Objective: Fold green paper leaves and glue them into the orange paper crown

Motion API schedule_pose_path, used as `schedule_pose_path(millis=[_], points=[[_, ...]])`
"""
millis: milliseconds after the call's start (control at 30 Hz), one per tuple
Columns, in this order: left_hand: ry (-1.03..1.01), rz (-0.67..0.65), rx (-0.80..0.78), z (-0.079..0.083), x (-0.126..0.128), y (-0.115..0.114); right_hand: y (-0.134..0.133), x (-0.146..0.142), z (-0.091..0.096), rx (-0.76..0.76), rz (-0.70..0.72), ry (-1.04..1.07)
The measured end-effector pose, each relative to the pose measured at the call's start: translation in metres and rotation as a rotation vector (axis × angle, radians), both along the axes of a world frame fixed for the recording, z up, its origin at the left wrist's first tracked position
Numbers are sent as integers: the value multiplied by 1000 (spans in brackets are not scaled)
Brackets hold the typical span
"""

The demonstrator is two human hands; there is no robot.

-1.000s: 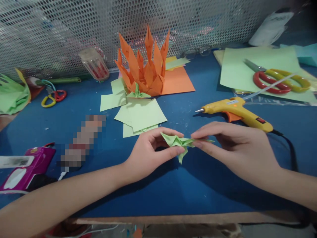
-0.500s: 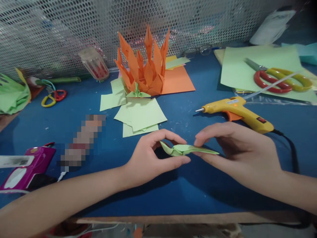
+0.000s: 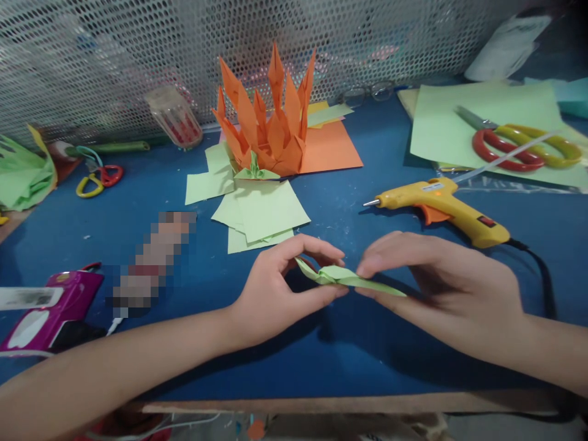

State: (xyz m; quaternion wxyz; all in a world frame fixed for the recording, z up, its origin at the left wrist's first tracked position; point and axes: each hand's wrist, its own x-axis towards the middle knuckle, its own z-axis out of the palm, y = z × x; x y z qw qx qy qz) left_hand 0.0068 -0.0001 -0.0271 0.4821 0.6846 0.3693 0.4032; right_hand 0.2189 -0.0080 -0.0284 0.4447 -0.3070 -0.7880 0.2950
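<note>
Between my two hands is a folded piece of light green paper [image 3: 333,274], an origami shape with a pointed end on the right and a curled tip on the left. My left hand [image 3: 280,288] pinches its left part between thumb and fingers. At its right part, my right hand [image 3: 441,288] has thumb and forefinger closed on the paper. Beyond the hands lie several light green paper squares [image 3: 273,211], overlapping. Behind them stands a cluster of orange folded-paper cranes [image 3: 275,141], with a small green folded piece [image 3: 255,170] at its front.
A yellow glue gun [image 3: 441,205] lies right of centre, its black cord trailing behind my right hand. Large scissors [image 3: 509,147] rest on green sheets at the back right. Small scissors [image 3: 98,177], a jar [image 3: 174,116] and a purple device [image 3: 73,300] are on the left.
The green folded paper has tilted slightly, its right tip a little lower. My fingers have shifted slightly on it; both hands keep their hold.
</note>
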Motion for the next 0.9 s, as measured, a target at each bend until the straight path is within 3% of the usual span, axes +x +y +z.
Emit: schedule_pose_path(millis=[267, 433, 600, 767, 900], points=[[-16, -31, 18, -1, 0, 0, 2, 0, 1, 125, 45, -37], [-8, -44, -120, 3, 2, -2, 2, -1, 0, 213, 23, -57], [-1, -46, -211, 5, 5, -3, -1, -1, -3, 103, -45, -78], [39, -13, -136, 4, 4, -3, -4, -3, -3, -9, -141, -21], [79, -5, -104, 4, 4, -3, -3, -3, -2, -28, -115, -86]])
